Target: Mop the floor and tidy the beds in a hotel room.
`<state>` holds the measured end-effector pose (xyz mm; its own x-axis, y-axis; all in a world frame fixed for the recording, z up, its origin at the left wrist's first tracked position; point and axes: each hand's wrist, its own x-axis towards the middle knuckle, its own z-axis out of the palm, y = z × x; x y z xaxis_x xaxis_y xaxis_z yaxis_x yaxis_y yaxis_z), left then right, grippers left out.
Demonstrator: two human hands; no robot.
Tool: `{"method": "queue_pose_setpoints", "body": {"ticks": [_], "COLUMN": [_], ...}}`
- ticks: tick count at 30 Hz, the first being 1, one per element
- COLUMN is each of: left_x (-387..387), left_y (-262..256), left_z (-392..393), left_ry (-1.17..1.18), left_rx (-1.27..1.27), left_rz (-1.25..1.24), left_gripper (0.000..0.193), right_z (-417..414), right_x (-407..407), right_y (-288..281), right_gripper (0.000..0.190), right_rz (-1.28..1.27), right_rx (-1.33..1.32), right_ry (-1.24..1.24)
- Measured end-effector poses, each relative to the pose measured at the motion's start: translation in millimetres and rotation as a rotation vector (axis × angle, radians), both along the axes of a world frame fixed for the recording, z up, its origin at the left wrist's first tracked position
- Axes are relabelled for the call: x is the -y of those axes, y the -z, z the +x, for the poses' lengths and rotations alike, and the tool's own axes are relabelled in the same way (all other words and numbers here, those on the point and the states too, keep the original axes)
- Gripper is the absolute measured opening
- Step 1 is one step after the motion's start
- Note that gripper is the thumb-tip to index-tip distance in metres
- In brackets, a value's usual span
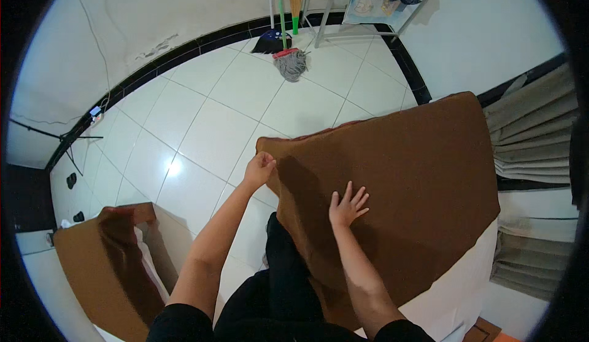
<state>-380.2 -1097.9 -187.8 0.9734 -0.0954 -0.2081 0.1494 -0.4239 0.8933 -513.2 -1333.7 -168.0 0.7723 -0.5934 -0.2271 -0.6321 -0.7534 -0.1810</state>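
Note:
A brown fabric cover (414, 167) lies over a large flat block, perhaps a mattress or cushion, whose white surface (455, 277) shows at the lower right. At the cover's near left corner, my left hand (261, 169) pinches the fabric edge between thumb and fingers. My right hand (349, 206) rests palm down on the brown top with its fingers spread. The cover's left side hangs in loose folds beside my dark-clothed legs. What lies under the cloth is hidden.
Another brown-covered piece (83, 259) with white showing stands at the lower left. A grey mop (292, 65), a black broom (271, 42) and a metal rack (324, 15) with cloths stand by the far wall. A black stand (69, 137) is at left; grey curtains (534, 125) hang at right.

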Motion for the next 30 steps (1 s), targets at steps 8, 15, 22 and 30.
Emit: {"method": "queue_pose_setpoints", "body": {"ticks": [8, 15, 22, 30], "left_x": [58, 87, 43, 11], "left_y": [63, 98, 87, -10], "left_z": [99, 147, 173, 206], "left_ry": [0.348, 0.528, 0.786, 0.461], "left_rx": [-0.183, -0.479, -0.728, -0.689], "left_rz": [0.352, 0.624, 0.206, -0.247], "left_gripper": [0.053, 0.101, 0.056, 0.032], "right_z": [44, 39, 42, 44], "right_x": [-15, -6, -9, -1], "right_y": [7, 23, 20, 1], "right_gripper": [0.06, 0.061, 0.058, 0.057], "right_rz": [-0.053, 0.019, 0.014, 0.012], "right_rx": [0.129, 0.117, 0.195, 0.025], "right_ry": [-0.287, -0.249, -0.254, -0.237]}}
